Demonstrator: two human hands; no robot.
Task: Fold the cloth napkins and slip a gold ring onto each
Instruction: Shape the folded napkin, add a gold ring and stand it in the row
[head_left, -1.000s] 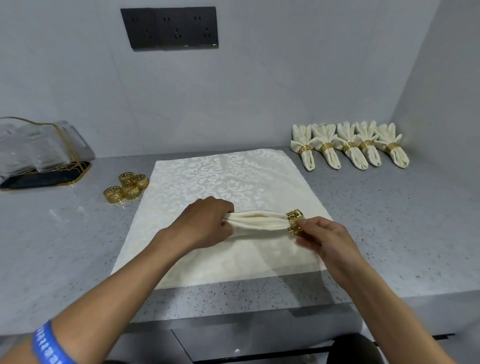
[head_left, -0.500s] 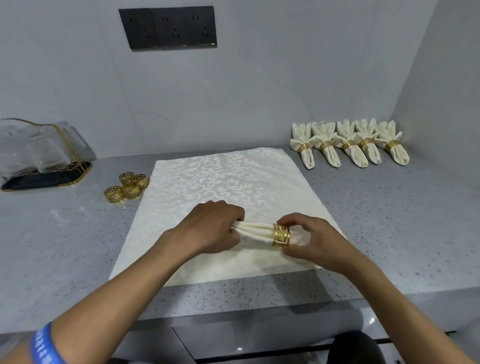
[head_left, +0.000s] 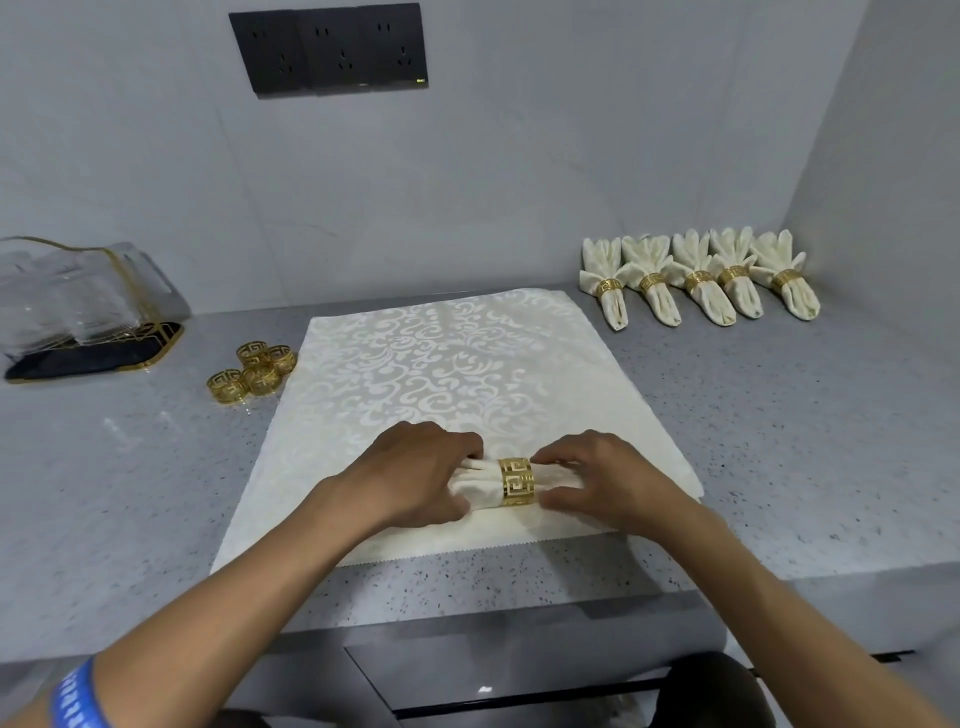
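Gold ring (head_left: 516, 482) now sits mid-napkin (head_left: 480, 486), seemingly pushed leftward.

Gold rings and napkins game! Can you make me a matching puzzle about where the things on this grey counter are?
Things:
1. loose gold cut-out metal rings
2. row of five finished cream cloth napkins
3. black socket panel
4. rolled cream napkin wearing a gold ring

Places:
A. on the wall, up high
B. between the left hand and right hand
C. back right of the counter
D. left of the flat white patterned cloth

Pairs: 1-D, 2-C, 3-A, 4-B
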